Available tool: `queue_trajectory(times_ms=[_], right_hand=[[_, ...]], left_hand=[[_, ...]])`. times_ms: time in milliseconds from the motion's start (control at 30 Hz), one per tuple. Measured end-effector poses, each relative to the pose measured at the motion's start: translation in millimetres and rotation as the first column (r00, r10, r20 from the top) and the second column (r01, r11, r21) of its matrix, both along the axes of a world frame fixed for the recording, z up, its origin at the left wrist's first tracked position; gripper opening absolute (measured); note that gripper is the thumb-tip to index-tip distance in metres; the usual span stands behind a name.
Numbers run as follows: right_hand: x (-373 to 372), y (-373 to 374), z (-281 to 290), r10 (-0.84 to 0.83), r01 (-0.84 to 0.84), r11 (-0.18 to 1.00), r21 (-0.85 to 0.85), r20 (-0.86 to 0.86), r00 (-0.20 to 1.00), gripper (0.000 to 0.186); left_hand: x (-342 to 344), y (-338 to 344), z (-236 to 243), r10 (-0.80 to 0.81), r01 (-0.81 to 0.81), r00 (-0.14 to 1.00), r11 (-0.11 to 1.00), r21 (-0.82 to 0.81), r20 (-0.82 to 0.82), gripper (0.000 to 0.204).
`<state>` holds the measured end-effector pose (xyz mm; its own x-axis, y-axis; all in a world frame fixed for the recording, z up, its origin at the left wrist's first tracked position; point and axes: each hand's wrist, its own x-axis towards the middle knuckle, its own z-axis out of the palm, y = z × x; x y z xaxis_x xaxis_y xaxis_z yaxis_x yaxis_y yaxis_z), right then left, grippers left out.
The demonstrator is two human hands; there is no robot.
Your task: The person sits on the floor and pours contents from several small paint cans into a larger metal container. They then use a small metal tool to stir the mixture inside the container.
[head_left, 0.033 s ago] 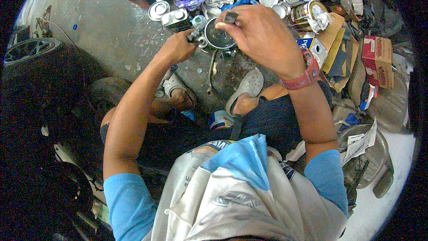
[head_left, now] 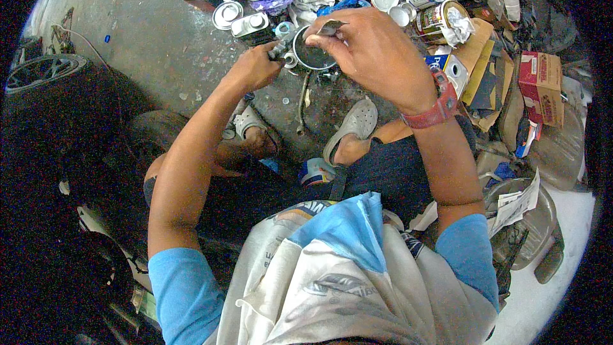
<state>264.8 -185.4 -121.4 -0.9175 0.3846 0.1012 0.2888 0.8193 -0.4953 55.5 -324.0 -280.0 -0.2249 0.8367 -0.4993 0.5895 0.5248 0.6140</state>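
Two bare hands at work above the concrete floor (head_left: 140,45), toward its far side. Your left hand (head_left: 255,67) is curled around a dark, silver-ended fitting (head_left: 279,51), fingers closed on it. Just right of that fitting: a round cup (head_left: 311,57), open top facing you, dark inside; cannot tell whether it rests on the floor. Your right hand (head_left: 386,57) pinches a thin grey strip (head_left: 332,27) between thumb and fingers, over the cup's right side; lower end of strip hidden. Red watch (head_left: 440,102) on your right wrist. Nearer you, a slim metal rod (head_left: 303,105) lies between your pale clogs (head_left: 361,120). Toward the floor's far edge, a purple crumpled wrap (head_left: 274,0) among cans. Toward its right edge, a red-and-tan box (head_left: 541,86).
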Motion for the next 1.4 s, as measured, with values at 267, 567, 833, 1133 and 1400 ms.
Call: queue_trajectory(times_ms=[267,567,833,1133,1400], right_hand=[[-3.8,1.6,0.9,0.016,-0.017,1.0,-0.003,-0.048,0.999,0.036],[-4.1,1.7,4.9,0.007,-0.008,0.999,0.038,0.023,1.0,0.038],[-2.3,2.4,-1.3,-0.005,0.012,0.991,0.132,-0.047,0.999,0.035],[-0.8,-0.7,3.7,0.019,-0.017,0.999,0.039,-0.053,0.998,0.036],[-1.4,-3.1,0.7,0.013,-0.013,1.0,0.026,-0.001,1.0,0.035]], left_hand=[[-0.9,2.0,3.4,-0.01,0.01,1.0,1.0,-0.021,0.017,0.058],[-3.8,2.7,-4.9,-0.02,0.02,0.999,1.0,-0.012,0.03,0.057],[-1.3,1.5,-1.7,-0.017,0.017,0.998,1.0,-0.007,0.057,0.056],[1.1,-0.2,-1.8,-0.012,0.014,0.999,0.999,-0.045,0.042,0.056],[1.7,-3.1,-1.3,-0.024,0.023,1.0,1.0,0.01,0.02,0.057]])
